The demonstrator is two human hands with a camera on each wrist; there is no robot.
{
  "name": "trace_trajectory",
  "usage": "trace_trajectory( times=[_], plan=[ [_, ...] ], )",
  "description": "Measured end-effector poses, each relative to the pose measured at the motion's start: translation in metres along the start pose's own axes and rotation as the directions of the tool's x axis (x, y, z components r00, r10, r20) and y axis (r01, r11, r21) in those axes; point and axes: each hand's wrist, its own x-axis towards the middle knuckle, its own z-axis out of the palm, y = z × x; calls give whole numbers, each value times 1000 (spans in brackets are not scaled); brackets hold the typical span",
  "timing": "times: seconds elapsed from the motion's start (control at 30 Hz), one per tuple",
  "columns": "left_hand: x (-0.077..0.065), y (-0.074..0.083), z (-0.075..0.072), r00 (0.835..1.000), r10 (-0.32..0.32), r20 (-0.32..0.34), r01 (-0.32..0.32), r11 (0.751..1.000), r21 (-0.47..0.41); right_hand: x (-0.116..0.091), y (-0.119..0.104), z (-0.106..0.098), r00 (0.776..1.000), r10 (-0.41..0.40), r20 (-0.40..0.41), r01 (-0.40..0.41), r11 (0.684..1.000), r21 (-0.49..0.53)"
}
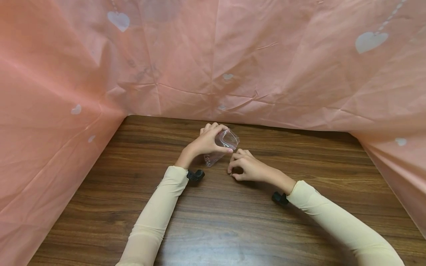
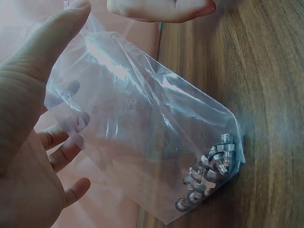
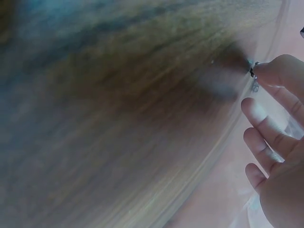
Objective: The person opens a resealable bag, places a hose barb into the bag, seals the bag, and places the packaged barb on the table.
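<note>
A clear plastic zip bag (image 1: 229, 138) is held open-mouthed by my left hand (image 1: 207, 143), thumb on one side and fingers on the other. In the left wrist view, several small metal screw fittings (image 2: 207, 176) lie in the bag's bottom corner, close to the table. Just right of the bag, my right hand (image 1: 249, 168) is low over the table with thumb and index finger brought together. At those fingertips, the right wrist view shows one small metal fitting (image 3: 252, 71), mostly covered by the fingers. The other right fingers are spread loosely.
A dark wood-grain table (image 1: 213, 221) lies under both hands. Pink sheeting (image 1: 186, 66) with pale hearts hangs behind and at both sides, meeting the table just beyond the bag. Black wrist cameras (image 1: 196, 175) sit at both cream sleeves.
</note>
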Motion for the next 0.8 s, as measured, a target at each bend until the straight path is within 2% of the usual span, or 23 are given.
trace_trajectory(
  times=[0.8],
  plan=[
    [1, -2, -2, 1000, 2, -8, -2, 1000, 19, 3, 3, 3, 1000, -4, -18, 3, 999, -34]
  ],
)
